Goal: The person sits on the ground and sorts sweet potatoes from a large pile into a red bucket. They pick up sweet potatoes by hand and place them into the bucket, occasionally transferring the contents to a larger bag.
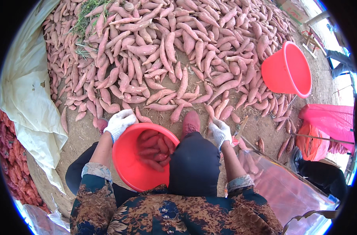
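Observation:
Between my legs a red plastic bucket (125,164) leans, with several sweet potatoes (155,149) inside. My left hand (121,122), in a white knit glove, rests at the bucket's upper left rim; its fingertips are partly hidden, so its hold cannot be told. My right hand (219,132), gloved the same way, is right of my knee, its fingers at the lower end of a sweet potato near the heap's edge; whether it grips one is unclear. The large heap of sweet potatoes (143,50) spreads over the ground before me.
A second red bucket (274,72) lies tilted on the heap's right side. A clear plastic bag (275,179) with sweet potatoes is at lower right, near another person's dark-clothed leg (319,176). Pale sheeting (28,88) and filled red mesh bags (16,164) lie left. Green vines (89,17) top the heap.

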A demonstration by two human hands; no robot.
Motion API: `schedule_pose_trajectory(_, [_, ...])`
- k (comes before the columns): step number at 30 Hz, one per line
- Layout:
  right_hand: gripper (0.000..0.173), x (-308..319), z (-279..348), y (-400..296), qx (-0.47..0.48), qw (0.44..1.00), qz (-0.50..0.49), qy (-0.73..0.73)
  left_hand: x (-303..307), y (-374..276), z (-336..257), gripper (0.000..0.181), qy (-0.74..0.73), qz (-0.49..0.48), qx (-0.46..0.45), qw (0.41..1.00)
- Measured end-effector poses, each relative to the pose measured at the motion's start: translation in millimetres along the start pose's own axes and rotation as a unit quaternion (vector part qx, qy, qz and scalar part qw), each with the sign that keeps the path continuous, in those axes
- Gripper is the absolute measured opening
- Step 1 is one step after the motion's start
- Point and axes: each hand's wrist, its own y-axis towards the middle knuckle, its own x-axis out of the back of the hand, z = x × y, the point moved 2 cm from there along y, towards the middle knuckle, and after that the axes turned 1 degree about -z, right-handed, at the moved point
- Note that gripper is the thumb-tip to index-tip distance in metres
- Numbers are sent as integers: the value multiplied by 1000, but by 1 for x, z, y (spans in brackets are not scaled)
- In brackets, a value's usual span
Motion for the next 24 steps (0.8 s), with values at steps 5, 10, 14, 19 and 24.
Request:
schedule_pose_trajectory(5, [45,-13,10,58,38,995,45,-75,-28,75,12,39,-11,0,-13,1000])
schedule_pose_trajectory(10, [45,-34,-10,80,61,992,45,-104,-51,147,17,51,196,-7,-72,978])
schedule_pose_trajectory(14, [46,-48,-29,67,10,997,47,-56,-85,182,11,61,310,-15,-69,948])
schedule_pose_trajectory(19, [51,-66,-17,57,-120,989,85,-14,-105,201,-23,77,388,52,24,920])
schedule_pose_trajectory(24, [49,-76,3,63,-115,987,109,-13,-99,204,-6,62,207,217,108,948])
